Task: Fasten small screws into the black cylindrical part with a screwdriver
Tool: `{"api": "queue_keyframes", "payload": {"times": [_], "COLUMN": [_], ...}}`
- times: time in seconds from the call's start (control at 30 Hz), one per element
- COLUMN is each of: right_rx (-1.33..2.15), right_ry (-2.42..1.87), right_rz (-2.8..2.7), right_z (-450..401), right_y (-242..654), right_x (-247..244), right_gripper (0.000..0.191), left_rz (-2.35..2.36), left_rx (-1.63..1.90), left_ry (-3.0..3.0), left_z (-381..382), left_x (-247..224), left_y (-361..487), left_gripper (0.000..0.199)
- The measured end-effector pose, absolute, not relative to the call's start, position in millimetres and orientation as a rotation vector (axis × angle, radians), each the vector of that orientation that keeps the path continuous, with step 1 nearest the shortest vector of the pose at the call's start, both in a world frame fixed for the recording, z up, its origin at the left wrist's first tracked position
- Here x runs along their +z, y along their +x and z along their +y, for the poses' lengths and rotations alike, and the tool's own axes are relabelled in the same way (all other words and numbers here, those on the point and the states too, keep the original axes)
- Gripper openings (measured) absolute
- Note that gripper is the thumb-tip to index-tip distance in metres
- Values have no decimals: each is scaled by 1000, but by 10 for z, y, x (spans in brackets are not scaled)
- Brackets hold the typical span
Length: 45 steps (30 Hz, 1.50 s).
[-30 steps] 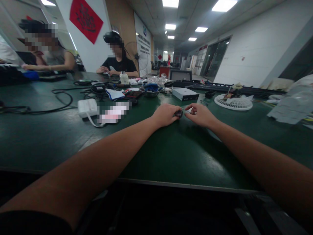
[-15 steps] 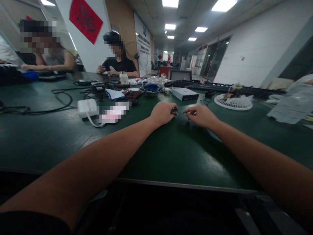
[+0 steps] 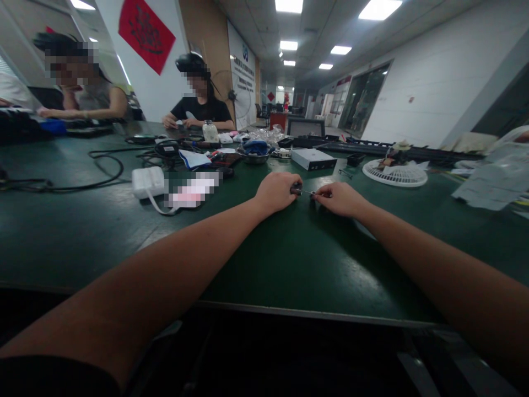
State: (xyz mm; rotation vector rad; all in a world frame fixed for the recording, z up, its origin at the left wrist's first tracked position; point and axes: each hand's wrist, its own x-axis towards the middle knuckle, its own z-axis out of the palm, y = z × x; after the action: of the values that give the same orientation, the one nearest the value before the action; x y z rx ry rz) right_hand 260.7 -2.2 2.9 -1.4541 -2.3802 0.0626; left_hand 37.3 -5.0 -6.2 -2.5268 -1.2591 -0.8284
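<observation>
Just a thin dark-handled screwdriver (image 3: 302,191), left hand (image 3: 276,193) to right hand (image 3: 341,199)

Dark green workbench (image 3: 264,264) mat, glossy

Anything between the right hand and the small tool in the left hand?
Nothing visible. The thin metal shaft of the small dark-handled tool, pinched by the left hand, reaches straight to the fingertips of the right hand, with only the green bench top beneath.
</observation>
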Motion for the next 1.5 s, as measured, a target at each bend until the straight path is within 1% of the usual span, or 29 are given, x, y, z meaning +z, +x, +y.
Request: {"api": "queue_keyframes", "payload": {"times": [0.2, 0.27, 0.4, 0.5, 0.63, 0.8, 0.9, 1.0, 1.23, 1.4, 1.5], "right_rx": [-112, -109, -8, -10, -42, -44, -41, 35, 356, 656, 720], "right_ry": [-1643, -1654, -1511, -1536, -1615, -1609, -1621, -1592, -1371, -1195, -1156], "right_rz": [-2265, -2220, -2278, -2327, -2348, -2269, -2171, -2102, -2080, -1986, -1985], "right_z": [-17, 6, 60, 79, 94, 80, 39, 15, 70, 18, -25], "right_y": [2591, 2611, 2640, 2614, 2573, 2580, 2560, 2529, 2526, 2478, 2447], "right_x": [79, 80, 15, -41, -72, -59, -15, 20, -33, -21, -15], "right_gripper": [35, 34, 38, 40, 35, 26, 27, 29, 26, 17, 19], "left_rz": [-1399, -1434, -1448, -1447, -1449, -1450, -1446, -1431, -1378, -1359, -1338], "left_rx": [-835, -841, -838, -832, -834, -830, -830, -827, -810, -831, -833], "left_ry": [-2444, -2425, -2436, -2462, -2469, -2479, -2479, -2487, -2483, -2484, -2510], "left_z": [-50, -53, -56, -52, -47, -43, -39, -30, -9, -36, -60], "left_x": [-68, -68, -67, -65, -64, -71, -77, -86, -111, -96, -78], "left_y": [362, 356, 352, 352, 351, 353, 356, 356, 362, 379, 388], "left_gripper": [28, 28, 28, 29, 30, 30, 30, 29, 33, 34, 32]}}
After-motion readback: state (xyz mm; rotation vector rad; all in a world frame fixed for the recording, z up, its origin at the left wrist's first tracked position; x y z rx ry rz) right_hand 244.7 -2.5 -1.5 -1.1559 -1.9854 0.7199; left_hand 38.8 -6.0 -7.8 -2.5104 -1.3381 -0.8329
